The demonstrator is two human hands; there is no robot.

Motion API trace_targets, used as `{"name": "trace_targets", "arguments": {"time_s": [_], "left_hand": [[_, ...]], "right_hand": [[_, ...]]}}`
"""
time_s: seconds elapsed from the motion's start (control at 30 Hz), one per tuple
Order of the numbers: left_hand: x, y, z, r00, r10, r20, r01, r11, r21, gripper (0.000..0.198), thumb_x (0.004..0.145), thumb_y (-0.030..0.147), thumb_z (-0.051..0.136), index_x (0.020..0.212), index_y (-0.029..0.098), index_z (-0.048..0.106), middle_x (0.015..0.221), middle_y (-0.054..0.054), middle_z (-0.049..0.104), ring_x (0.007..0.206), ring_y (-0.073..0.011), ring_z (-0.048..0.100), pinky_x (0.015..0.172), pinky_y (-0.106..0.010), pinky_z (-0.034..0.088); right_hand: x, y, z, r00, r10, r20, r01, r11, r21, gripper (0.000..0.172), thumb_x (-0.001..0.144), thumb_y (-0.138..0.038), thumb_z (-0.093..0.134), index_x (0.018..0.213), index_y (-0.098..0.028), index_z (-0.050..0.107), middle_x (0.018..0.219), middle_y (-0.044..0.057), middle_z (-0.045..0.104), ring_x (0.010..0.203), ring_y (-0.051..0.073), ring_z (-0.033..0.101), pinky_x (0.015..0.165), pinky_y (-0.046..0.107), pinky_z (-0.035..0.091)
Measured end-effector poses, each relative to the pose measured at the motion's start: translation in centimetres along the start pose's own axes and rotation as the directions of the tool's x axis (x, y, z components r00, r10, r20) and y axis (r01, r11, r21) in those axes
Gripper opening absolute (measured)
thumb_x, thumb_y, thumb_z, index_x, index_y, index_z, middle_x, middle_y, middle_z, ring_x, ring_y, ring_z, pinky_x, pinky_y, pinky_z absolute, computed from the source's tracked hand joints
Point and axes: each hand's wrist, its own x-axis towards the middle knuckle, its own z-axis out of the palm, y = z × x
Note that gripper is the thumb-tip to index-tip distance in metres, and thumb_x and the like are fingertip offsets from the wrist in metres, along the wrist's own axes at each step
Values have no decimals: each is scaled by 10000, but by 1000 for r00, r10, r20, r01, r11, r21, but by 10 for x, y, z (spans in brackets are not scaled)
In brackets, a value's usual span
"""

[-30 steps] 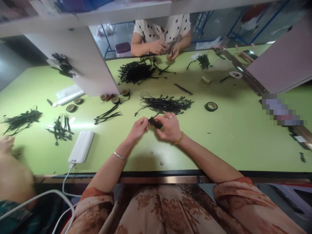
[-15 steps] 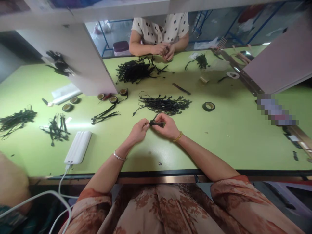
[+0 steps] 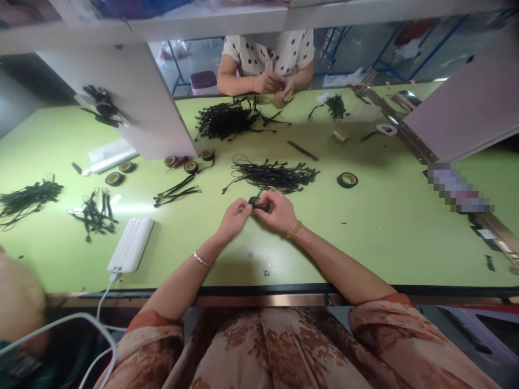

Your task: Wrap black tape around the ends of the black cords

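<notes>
Over the middle of the green table, my left hand [image 3: 235, 219] pinches one end of a black cable [image 3: 255, 202] between thumb and fingers. My right hand [image 3: 279, 212], fingers curled, closes on the same dark bundle from the other side. Its exact shape is partly hidden by the fingers. Just beyond both hands lies a loose pile of thin black cables with small plugs [image 3: 275, 174]. To the right of that pile a roll of black tape [image 3: 347, 180] lies flat.
Left on the table are a white power bank [image 3: 130, 245], more cable bundles [image 3: 95, 216] and several tape rolls [image 3: 191, 166]. A co-worker [image 3: 270, 59] sits opposite behind a large cable heap [image 3: 227, 119]. Upright white panels [image 3: 121, 97] stand at both sides, with a shelf above.
My fingers have shifted slightly around the black cable, and the dark piece between them has turned a little. The co-worker's hands have moved a bit; the view has tilted slightly.
</notes>
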Motion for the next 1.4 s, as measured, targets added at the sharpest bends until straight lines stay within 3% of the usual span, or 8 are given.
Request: {"name": "trace_targets", "arguments": {"time_s": [0.17,0.33,0.53,0.7,0.8,0.97,1.13,1.4], "left_hand": [[-4,8,-4,992,118,-38,-110,980,166,253,869,379,495,706,194,440,607,52,414,581,-102,362,573,-237,302],[-10,12,-9,968,246,-59,-204,897,393,251,904,361,445,709,202,456,570,43,431,554,-114,376,577,-252,301],[-12,12,-18,910,414,-8,-337,752,567,283,934,365,399,749,199,535,615,8,511,580,-129,445,602,-259,340],[-12,7,-17,814,561,148,-512,574,639,356,971,368,343,764,188,571,646,-25,550,615,-139,480,611,-261,346],[-13,5,-16,749,610,259,-589,434,682,405,987,384,327,745,180,578,649,-46,566,620,-144,482,586,-266,314],[-14,4,-16,691,621,371,-629,263,732,429,1005,399,319,763,172,590,660,-58,591,605,-140,474,534,-272,221],[-15,0,-8,631,638,441,-666,154,730,429,1010,396,327,753,166,583,630,-52,582,590,-143,479,516,-280,202],[-12,0,-1,833,420,359,-511,337,791,382,994,372,353,787,162,597,703,-83,635,645,-176,552,547,-289,259]], "right_hand": [[3,4,0,985,127,120,-157,946,285,326,662,-409,749,770,-212,513,732,4,658,643,154,537,631,294,422],[11,16,-2,877,238,417,-475,560,678,392,659,-354,694,955,-206,483,720,4,705,452,94,457,452,214,335],[20,29,-8,695,207,688,-718,167,675,437,831,-516,446,1082,-178,564,821,117,746,451,147,538,359,208,280],[19,29,-9,679,186,710,-734,170,658,712,865,-752,259,1128,-183,597,770,92,739,400,143,512,335,206,265],[17,27,-16,693,91,715,-712,247,658,816,803,-827,312,1155,-161,625,866,116,754,542,178,623,447,261,431],[19,28,-32,777,-74,625,-565,356,744,642,679,-628,714,1133,-181,628,1003,117,751,984,266,693,825,381,523],[17,20,-23,838,-2,546,-495,418,762,425,625,-391,850,887,-189,583,769,45,749,720,192,703,762,356,536],[11,2,-11,920,270,283,-364,329,871,441,592,-223,836,814,-222,455,643,-38,695,594,151,662,636,288,535]]}}
